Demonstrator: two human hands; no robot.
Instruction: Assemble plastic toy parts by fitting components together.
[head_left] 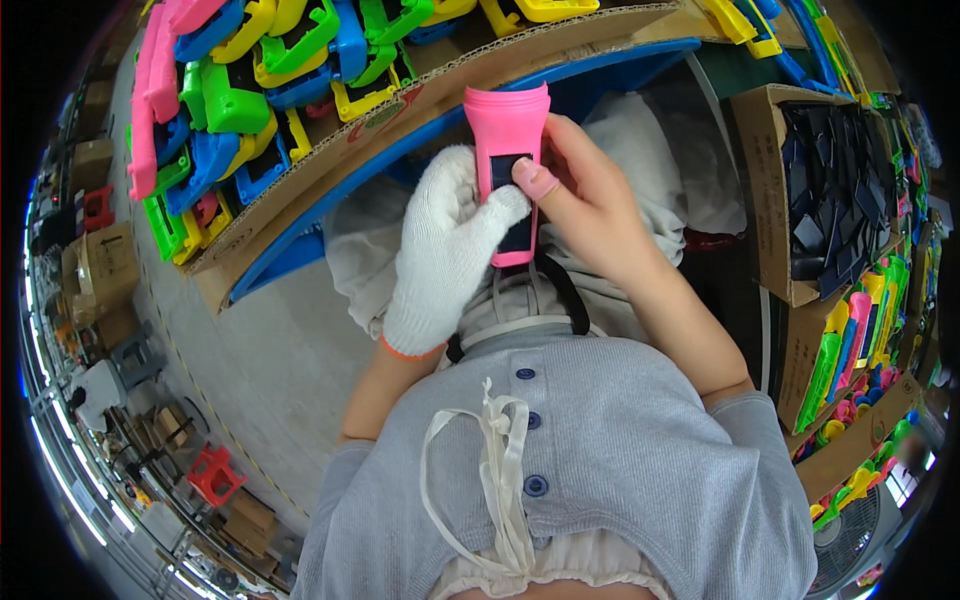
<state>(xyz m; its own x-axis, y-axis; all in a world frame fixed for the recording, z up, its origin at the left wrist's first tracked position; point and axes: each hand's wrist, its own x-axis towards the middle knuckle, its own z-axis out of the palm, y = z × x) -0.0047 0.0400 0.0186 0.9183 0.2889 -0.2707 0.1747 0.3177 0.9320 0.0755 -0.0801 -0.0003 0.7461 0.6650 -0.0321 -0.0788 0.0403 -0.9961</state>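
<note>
**Pink torch casing held upright between both hands**

Head view: I see the pink flashlight body (507, 165) standing with its long axis running away from the chest, wide open mouth toward the cardboard tray (420, 105) ahead, narrow tail toward the lap. My left hand (445, 250), in a white knit glove, is wrapped around the casing from the left, fingers closed on its lower half. My right hand (585, 200), bare, clamps it from the right, thumb pressed on the dark rectangular panel (512, 200) on the front. Both hands are together on the casing, neither nearer than the other. Beyond it, the tray holds loose casing halves (240, 100) in green, blue, yellow and pink. Along the right edge stands a box of dark panels (830, 190), and below it a box of coloured parts (850, 350). Nothing lies between hands and casing.
</note>
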